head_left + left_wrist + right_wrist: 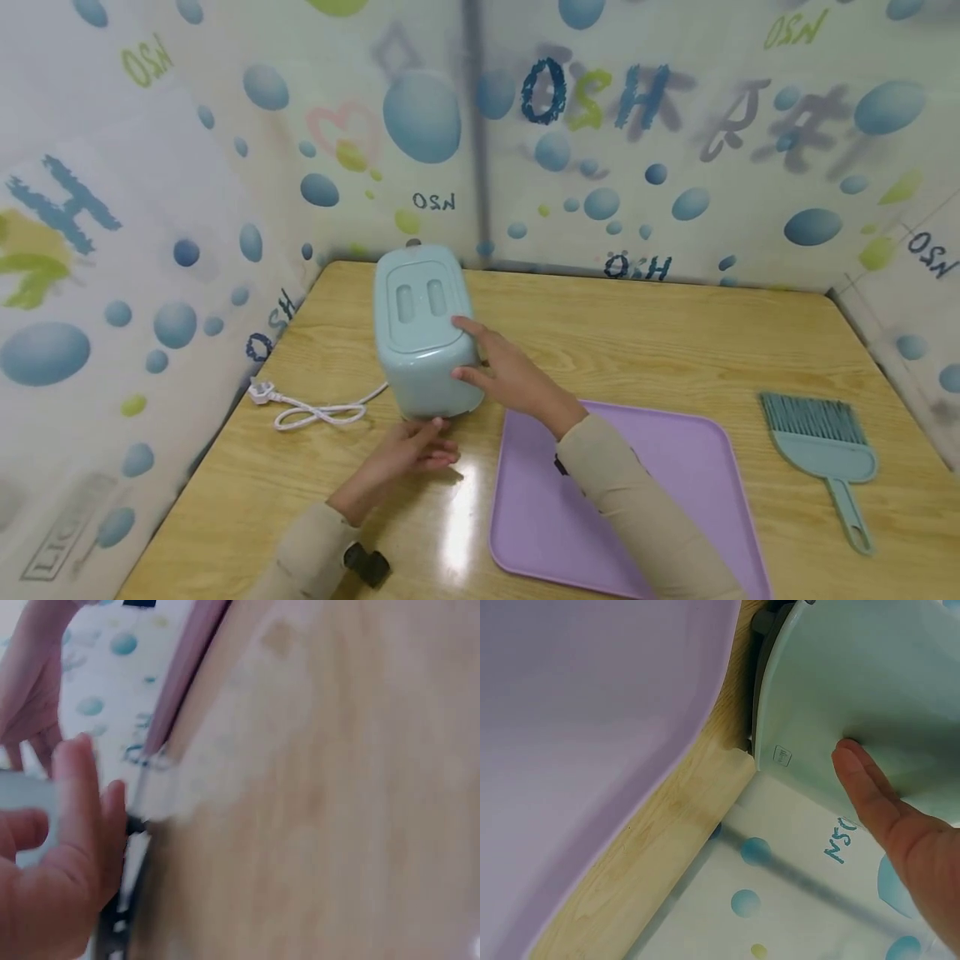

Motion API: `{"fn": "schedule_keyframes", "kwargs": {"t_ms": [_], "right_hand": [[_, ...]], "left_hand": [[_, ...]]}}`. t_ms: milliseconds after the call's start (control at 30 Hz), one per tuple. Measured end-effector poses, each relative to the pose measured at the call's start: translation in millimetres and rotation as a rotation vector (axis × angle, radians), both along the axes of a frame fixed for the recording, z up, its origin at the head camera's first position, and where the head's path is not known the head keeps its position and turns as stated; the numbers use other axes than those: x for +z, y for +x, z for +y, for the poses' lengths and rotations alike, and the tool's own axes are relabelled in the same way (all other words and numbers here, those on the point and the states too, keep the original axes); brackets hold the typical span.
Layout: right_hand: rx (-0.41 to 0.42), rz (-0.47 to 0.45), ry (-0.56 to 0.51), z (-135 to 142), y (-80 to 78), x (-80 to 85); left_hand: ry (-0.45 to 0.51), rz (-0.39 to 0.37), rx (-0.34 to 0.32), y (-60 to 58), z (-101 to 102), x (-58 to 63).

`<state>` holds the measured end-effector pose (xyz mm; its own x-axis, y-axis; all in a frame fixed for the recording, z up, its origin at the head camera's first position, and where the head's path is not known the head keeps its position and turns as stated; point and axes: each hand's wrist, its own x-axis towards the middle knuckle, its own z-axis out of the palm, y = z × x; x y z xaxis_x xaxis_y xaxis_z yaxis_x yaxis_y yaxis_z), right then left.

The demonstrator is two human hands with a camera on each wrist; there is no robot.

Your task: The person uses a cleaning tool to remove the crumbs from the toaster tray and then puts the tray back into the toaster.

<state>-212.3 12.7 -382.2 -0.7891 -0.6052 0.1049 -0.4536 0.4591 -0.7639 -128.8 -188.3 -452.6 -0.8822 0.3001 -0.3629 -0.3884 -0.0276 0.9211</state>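
Right sleeve (645, 508) foremost. Straight-fingered right hand (517, 375) touches the blue appliance (424, 335), long axis toward tabletop's (637, 350) far edge; relaxed left hand (408, 454) nearby.

Passage: bare strip of table (675, 350) behind the tray (697, 492), running rightward from the toaster (420, 333); narrower strip between tray and brush (825, 454). Obstacles: toaster, right hand (521, 375) against its right side, left hand (405, 458) at its near end; plug (260, 392) and cord to its left; wall (510, 167) behind; right forearm across the tray.
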Motion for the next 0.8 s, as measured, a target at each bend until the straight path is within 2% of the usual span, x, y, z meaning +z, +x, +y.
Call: {"fn": "schedule_keyframes", "kwargs": {"t_ms": [200,267,367,433,500,600,700,800], "right_hand": [[0.005,0.019,-0.024,-0.1,-1.1,-3.3],[0.006,0.026,-0.041,-0.5,-1.3,-3.6],[0.016,0.022,-0.057,-1.1,-2.0,-3.8],[0.021,0.014,-0.06,-1.5,-2.2,-3.6],[0.019,0.012,-0.052,-1.4,-2.6,-3.8],[0.009,0.016,-0.036,-0.5,-2.5,-3.4],[-0.003,0.025,-0.015,0.2,-2.5,-2.8],[-0.012,0.031,-0.002,-0.1,-2.1,-1.6]], "left_hand": [[0.527,-0.348,0.14,-2.4,10.2,3.8],[0.651,-0.411,0.174,-3.1,12.2,5.9],[0.735,-0.444,0.232,-2.8,15.0,7.2],[0.743,-0.439,0.268,-2.0,17.7,6.6],[0.706,-0.415,0.295,-0.8,21.2,5.2],[0.587,-0.348,0.335,0.4,27.8,1.6],[0.448,-0.275,0.403,0.7,34.4,-2.9],[0.354,-0.229,0.471,-0.1,39.3,-8.1]]}}
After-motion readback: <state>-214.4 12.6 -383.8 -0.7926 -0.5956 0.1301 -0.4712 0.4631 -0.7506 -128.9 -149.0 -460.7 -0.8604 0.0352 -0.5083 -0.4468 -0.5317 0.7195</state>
